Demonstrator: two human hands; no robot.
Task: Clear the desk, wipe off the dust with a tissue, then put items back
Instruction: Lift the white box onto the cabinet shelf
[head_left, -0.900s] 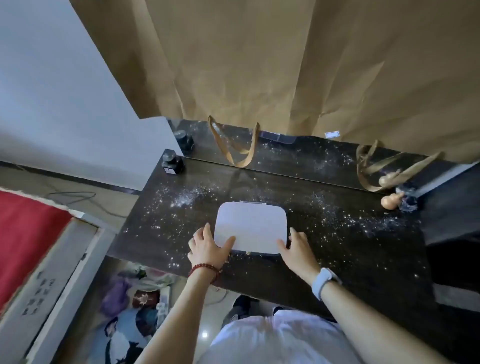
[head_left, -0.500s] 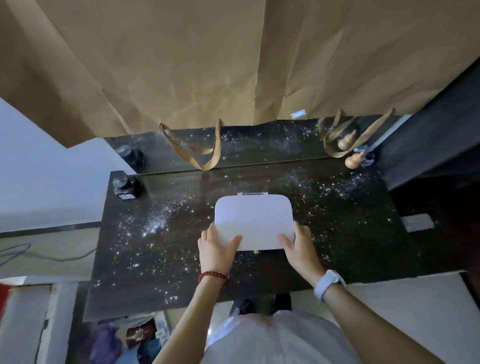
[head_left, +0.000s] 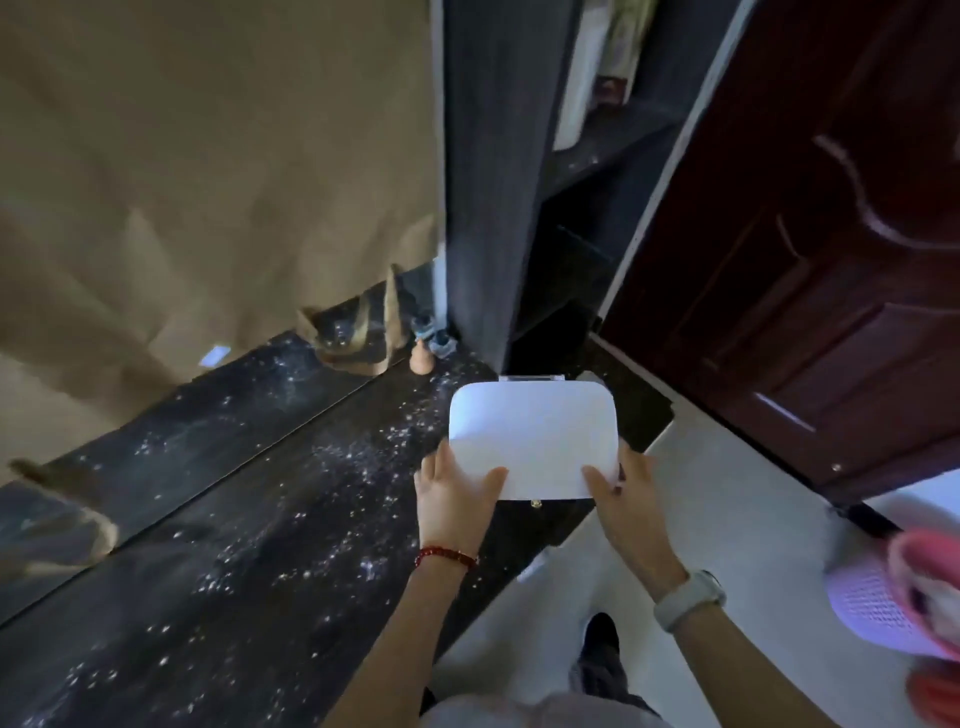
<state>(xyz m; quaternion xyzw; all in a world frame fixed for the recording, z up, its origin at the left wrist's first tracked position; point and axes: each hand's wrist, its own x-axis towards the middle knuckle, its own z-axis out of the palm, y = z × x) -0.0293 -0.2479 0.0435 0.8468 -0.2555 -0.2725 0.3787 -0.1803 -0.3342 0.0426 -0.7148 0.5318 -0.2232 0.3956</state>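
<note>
A white rounded box (head_left: 535, 441) is held in the air over the right end of the dark desk (head_left: 218, 545). My left hand (head_left: 454, 499) grips its near left corner, thumb on top. My right hand (head_left: 628, 499) grips its near right corner the same way. White dust specks are scattered across the desk top. A small tan gourd figure (head_left: 421, 358) and a little dark bottle (head_left: 441, 345) stand at the desk's far right corner, by the mirror.
A mirror strip (head_left: 156, 415) runs along the desk's back under brown paper (head_left: 208, 156). A dark shelf unit (head_left: 519, 182) and a dark red door (head_left: 831, 234) stand to the right. White floor (head_left: 727, 519) lies below; a pink and white object (head_left: 893, 597) at right edge.
The box has been lifted off the middle of the desk and carried to the right, past the desk's end. My view has swung right with it; both hands keep their hold.
</note>
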